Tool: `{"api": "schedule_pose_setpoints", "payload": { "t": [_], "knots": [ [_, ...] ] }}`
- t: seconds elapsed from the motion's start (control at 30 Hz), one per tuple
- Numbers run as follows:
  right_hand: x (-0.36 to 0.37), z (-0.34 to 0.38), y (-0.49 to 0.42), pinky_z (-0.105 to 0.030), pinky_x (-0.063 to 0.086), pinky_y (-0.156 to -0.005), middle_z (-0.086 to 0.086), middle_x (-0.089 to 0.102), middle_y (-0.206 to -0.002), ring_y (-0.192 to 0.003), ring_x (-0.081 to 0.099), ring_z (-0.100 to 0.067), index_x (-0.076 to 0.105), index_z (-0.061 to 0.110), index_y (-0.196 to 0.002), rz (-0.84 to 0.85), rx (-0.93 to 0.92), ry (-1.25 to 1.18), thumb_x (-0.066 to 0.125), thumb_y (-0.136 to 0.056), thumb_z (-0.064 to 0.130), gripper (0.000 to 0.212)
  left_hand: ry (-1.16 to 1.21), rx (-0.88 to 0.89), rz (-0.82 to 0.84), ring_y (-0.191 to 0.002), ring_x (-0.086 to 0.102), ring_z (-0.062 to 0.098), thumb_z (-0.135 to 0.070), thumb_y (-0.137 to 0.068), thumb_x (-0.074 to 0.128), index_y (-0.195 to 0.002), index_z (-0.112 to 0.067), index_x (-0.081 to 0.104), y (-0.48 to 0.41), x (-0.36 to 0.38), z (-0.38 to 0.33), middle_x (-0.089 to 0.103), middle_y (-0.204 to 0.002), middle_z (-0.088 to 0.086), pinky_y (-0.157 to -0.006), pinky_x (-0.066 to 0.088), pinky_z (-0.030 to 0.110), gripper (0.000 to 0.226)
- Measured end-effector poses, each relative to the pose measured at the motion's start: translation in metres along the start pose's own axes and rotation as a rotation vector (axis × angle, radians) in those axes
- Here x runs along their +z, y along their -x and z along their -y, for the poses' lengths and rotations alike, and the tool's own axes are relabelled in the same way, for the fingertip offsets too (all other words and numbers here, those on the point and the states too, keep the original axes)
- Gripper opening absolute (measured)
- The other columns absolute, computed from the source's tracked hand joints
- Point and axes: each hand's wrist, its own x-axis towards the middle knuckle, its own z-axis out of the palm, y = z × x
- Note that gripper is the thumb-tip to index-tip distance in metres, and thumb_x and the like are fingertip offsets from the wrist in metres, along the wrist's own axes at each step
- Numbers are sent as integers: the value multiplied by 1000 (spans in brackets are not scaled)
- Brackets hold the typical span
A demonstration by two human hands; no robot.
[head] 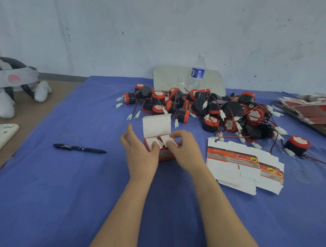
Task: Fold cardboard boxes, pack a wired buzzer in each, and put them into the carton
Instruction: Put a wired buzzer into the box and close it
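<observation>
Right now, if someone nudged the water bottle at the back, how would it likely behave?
The water bottle stands upright, tall and narrow, so it probably tips easily. It looks nearly empty, so likely light. Once down, its round body would probably roll toward the buzzer pile.

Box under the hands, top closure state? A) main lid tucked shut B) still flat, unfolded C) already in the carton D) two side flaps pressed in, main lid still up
D: the left hand and right hand press the two small white side flaps down over the red box, while its main lid stands upright behind them.
</observation>
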Motion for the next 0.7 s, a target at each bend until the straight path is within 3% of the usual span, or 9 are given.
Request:
{"api": "schedule_pose_setpoints", "payload": {
  "t": [0.07,0.13,0.2,0.27,0.37,0.43,0.5,0.63,0.7],
  "knots": [
    [-1,-4,-1,-18,40,-84,12,41,-134,-108,50,-13,32,23,-143,32,31,-136,60,-93,17,58,34,17,76,-98,46,11,-10,-89,60,-147,-22,25,-3,-1,0,36,-138,0,-76,40,26,68],
    [-1,-3,1,-27,46,-92,14,39,-136,-115,50,-10,15,27,-151,73,12,-311,58,-93,7,75,106,53,130,-97,53,17,-6,-90,56,-133,-26,41,-5,-1,1,46,-128,-5,-75,42,24,49],
    [-1,-4,3,-26,51,-89,18,46,-126,-110,53,-2,27,31,-146,80,-41,-371,54,-92,1,67,116,80,157,-78,52,16,-5,-91,54,-110,-28,48,-6,-2,2,50,-117,-7,-65,39,20,31],
    [-4,-4,4,-18,47,-83,14,53,-118,-107,54,-6,49,27,-128,81,-84,-280,55,-94,5,42,75,127,176,-72,48,12,-2,-89,53,-91,-32,47,-7,-4,3,48,-104,-7,-60,36,15,31],
    [-16,-10,5,-13,38,-93,16,40,-136,-130,36,-1,56,35,-121,288,-90,-195,61,-92,15,35,15,173,188,-79,48,2,5,-84,51,-80,-38,45,-6,-5,3,44,-95,-12,-61,36,5,44],
    [-24,-11,7,-15,33,-98,18,29,-144,-137,23,3,52,42,-125,417,-54,-222,64,-91,24,40,8,188,216,-78,48,1,6,-83,53,-79,-40,47,-6,-7,3,46,-96,-13,-62,36,3,46],
    [-28,-11,7,-17,31,-98,17,28,-147,-137,24,2,52,43,-127,410,-45,-237,62,-92,28,40,11,178,257,-75,47,4,3,-83,54,-85,-38,51,-7,-10,4,49,-96,-15,-62,36,7,42],
    [-26,-11,8,-14,42,-90,9,51,-134,-122,49,-8,58,38,-117,270,-74,-275,60,-94,22,28,82,122,373,-96,48,-1,-13,-89,59,-108,-32,59,-8,-13,5,55,-104,-20,-74,37,2,27],
    [-25,-11,8,-11,46,-82,5,60,-122,-108,57,-13,62,30,-115,209,-77,-282,59,-94,17,25,177,72,503,-104,53,0,-19,-91,60,-117,-33,56,-7,-14,6,57,-114,-13,-82,43,7,30]
  ]
}}
